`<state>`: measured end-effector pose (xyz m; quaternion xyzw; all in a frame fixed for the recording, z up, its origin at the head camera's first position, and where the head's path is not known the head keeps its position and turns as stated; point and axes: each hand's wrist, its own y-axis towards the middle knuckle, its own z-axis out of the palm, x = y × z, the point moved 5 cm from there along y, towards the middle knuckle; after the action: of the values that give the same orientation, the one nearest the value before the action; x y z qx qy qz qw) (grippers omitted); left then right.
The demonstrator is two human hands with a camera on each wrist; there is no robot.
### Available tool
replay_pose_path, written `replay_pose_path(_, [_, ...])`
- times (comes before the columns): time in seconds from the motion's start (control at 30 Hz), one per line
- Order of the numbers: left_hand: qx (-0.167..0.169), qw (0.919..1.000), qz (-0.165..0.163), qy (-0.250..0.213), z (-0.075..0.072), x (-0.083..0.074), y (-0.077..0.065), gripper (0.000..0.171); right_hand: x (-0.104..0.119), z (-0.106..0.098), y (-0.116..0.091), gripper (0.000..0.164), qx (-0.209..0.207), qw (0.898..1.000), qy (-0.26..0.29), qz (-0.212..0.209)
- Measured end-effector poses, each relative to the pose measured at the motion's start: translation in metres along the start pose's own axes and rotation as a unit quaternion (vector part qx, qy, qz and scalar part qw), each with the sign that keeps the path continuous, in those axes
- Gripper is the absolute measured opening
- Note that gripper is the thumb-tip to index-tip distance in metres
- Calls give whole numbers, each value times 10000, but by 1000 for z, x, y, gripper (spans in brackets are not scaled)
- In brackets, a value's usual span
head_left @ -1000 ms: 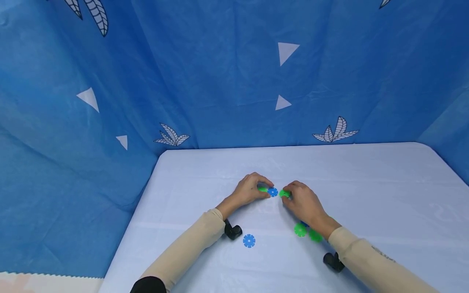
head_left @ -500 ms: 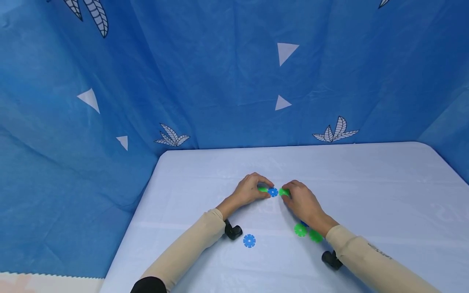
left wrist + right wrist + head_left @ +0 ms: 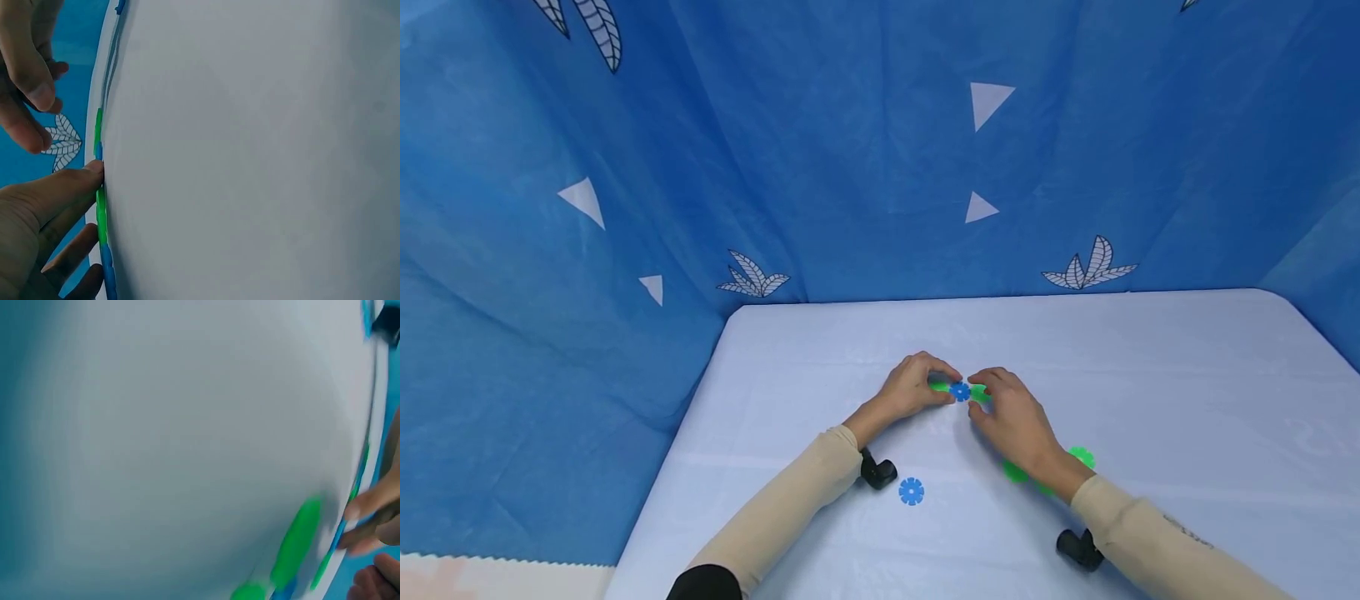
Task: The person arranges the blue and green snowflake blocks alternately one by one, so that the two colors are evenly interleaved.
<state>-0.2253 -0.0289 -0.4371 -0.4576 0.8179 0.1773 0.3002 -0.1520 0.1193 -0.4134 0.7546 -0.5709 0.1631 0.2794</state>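
Note:
In the head view my left hand (image 3: 912,388) pinches a blue notched plastic disc (image 3: 960,392) at its edges with thumb and finger. A green notched disc (image 3: 937,386) lies partly behind this thumb and fingers, and another green disc (image 3: 981,392) sits right at the blue one's other side. My right hand (image 3: 1017,423) hovers by that second green disc, thumb and fingers parted. The left wrist view shows the right hand's fingers (image 3: 39,94) apart from the row, while the left fingertips (image 3: 94,167) rest on it. Seen edge-on there, the row lies flat along the white table.
A loose blue disc (image 3: 912,491) lies nearer the person. Beneath the right wrist are several green discs, one green disc (image 3: 1082,457) showing beyond it. Black wrist-camera mounts (image 3: 878,473) hang under both forearms. A blue printed curtain (image 3: 880,167) stands behind the white table (image 3: 820,333).
My right hand has let go of its green disc, its thumb and fingers spreading apart. That disc now sits against the blue one. My left hand keeps its place.

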Motion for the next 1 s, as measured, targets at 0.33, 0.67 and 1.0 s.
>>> replay_pose_path(0.33, [-16, 9999, -20, 111, 0, 0, 0, 30, 36, 26, -30, 30, 579, 9979, 180, -235])
replay_pose_path(0.67, [31, 9998, -150, 98, 1, 1, -2, 29, 45, 40, -46, 30, 1210, 9883, 715, -589])
replay_pose_path(1.0, [2, 10000, -61, -21, 0, -1, -2, 28, 61, 47, -57, 33, 2014, 9687, 459, -1379])
